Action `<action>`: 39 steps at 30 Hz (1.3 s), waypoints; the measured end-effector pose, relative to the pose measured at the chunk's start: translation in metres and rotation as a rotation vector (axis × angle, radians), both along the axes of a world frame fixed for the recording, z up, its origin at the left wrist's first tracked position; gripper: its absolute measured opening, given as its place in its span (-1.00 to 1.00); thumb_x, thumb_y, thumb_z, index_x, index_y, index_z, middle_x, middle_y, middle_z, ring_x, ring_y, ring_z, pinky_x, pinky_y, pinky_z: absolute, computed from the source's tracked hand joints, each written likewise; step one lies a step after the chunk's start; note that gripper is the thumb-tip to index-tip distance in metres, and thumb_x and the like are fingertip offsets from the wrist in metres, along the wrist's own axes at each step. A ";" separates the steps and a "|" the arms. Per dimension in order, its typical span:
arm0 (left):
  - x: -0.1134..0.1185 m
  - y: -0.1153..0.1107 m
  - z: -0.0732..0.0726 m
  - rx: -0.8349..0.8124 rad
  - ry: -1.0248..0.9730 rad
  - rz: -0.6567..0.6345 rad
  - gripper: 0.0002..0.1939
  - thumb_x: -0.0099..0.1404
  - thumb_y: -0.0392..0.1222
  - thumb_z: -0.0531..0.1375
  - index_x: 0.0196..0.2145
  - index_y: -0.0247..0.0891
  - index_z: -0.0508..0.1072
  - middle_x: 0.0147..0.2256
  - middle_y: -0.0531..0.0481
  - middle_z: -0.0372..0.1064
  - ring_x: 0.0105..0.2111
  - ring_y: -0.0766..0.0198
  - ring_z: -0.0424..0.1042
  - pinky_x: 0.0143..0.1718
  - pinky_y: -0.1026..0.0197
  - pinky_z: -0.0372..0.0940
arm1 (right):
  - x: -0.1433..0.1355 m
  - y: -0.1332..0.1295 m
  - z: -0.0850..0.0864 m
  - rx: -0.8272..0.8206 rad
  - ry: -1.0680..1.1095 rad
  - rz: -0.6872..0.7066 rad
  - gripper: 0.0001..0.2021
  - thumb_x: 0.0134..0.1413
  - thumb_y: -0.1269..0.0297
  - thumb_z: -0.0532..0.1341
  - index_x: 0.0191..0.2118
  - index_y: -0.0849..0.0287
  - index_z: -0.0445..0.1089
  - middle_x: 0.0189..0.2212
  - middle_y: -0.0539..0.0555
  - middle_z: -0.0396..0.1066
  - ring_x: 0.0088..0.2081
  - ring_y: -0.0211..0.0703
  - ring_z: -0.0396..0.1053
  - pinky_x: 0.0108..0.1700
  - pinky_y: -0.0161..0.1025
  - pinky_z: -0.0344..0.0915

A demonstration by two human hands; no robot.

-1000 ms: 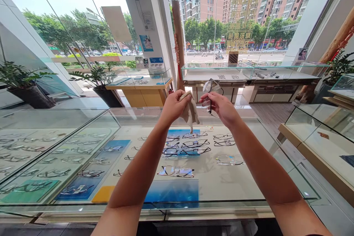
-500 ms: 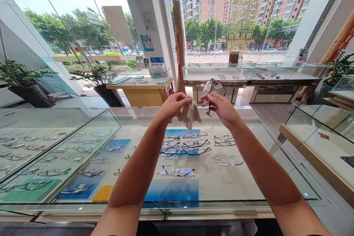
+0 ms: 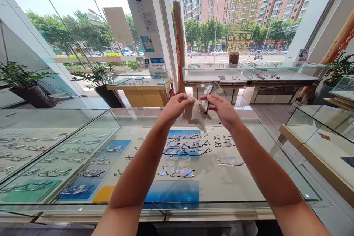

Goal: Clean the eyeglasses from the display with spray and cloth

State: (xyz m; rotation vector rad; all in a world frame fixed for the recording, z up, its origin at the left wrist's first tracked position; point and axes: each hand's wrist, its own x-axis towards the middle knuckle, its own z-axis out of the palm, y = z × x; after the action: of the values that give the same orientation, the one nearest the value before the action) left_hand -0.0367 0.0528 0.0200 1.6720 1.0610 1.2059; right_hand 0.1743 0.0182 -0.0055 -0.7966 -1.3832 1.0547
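Observation:
Above the glass display case, my left hand (image 3: 177, 107) pinches a beige cleaning cloth (image 3: 195, 115) by its upper edge, and the cloth hangs down. My right hand (image 3: 222, 108) grips a pair of dark-framed eyeglasses (image 3: 209, 89) near the middle of the frame, with the lenses turned nearly edge-on to me. The cloth lies right against or just behind the lower lens; I cannot tell whether they touch. Below both hands, several dark-rimmed glasses (image 3: 195, 143) rest inside the case, and a lighter pair (image 3: 176, 172) lies nearer to me.
The glass display case (image 3: 232, 188) spans the foreground, with more eyewear in its left section (image 3: 55, 171). Another glass case (image 3: 318, 147) stands at the right. Farther back are a wooden cabinet (image 3: 141, 96), potted plants (image 3: 103, 81) and a wooden post (image 3: 179, 44) by the windows.
The cloth has moved right, up to the eyeglasses, and hangs wider. My left hand has shifted slightly right, and the eyeglasses have turned and dipped a little in my right hand.

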 end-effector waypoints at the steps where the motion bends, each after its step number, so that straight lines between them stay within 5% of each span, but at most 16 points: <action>1: 0.001 -0.001 0.001 -0.011 -0.016 -0.003 -0.66 0.14 0.03 0.43 -0.42 -0.21 0.40 -0.47 0.09 0.26 -0.46 0.36 0.14 -0.42 0.22 0.00 | 0.000 0.000 0.000 -0.001 -0.002 -0.004 -0.72 0.29 -0.08 0.34 -0.14 -0.05 0.72 0.00 0.07 0.64 0.07 0.03 0.45 0.16 0.03 0.30; 7: 0.006 -0.006 0.002 -0.083 -0.145 -0.101 -0.53 0.03 0.10 0.49 -0.40 -0.19 0.34 -0.47 0.14 0.22 -0.48 0.40 0.13 -0.44 0.26 -0.04 | -0.001 0.002 -0.001 -0.006 0.013 -0.030 -0.72 0.25 -0.08 0.36 -0.16 -0.05 0.72 0.04 0.06 0.64 0.17 0.06 0.42 0.22 0.04 0.25; 18: 0.008 -0.010 -0.002 0.092 -0.126 -0.248 -0.51 0.25 0.20 0.50 -0.32 -0.19 0.39 -0.44 0.11 0.22 -0.44 0.36 0.13 -0.42 0.20 -0.03 | -0.007 0.002 -0.004 0.088 0.069 0.031 -0.58 0.13 -0.25 0.46 -0.17 0.00 0.71 -0.20 0.02 0.62 0.03 -0.03 0.46 0.19 -0.07 0.33; 28: 0.013 -0.019 -0.003 0.107 -0.191 -0.387 -0.54 0.33 0.16 0.49 -0.28 -0.19 0.39 -0.37 0.07 0.33 -0.35 0.32 0.25 -0.34 0.22 0.13 | -0.011 0.004 -0.007 0.100 0.148 0.016 -0.54 0.07 -0.31 0.50 -0.15 -0.04 0.71 -0.19 0.02 0.63 -0.05 -0.07 0.49 0.11 -0.13 0.41; 39: 0.019 -0.018 -0.007 0.137 -0.149 -0.278 -0.68 0.37 0.09 0.38 -0.31 -0.23 0.53 -0.24 -0.03 0.53 -0.20 0.22 0.44 -0.05 0.12 0.31 | -0.012 0.001 -0.005 0.148 0.150 0.005 -0.54 0.10 -0.29 0.49 -0.15 -0.01 0.71 -0.21 0.01 0.56 -0.13 -0.13 0.42 -0.03 -0.17 0.39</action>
State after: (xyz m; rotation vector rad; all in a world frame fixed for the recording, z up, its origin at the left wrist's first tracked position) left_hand -0.0180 0.0353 0.0133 1.7366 0.6432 1.2190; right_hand 0.1622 0.0195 -0.0105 -0.5945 -1.3183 0.9832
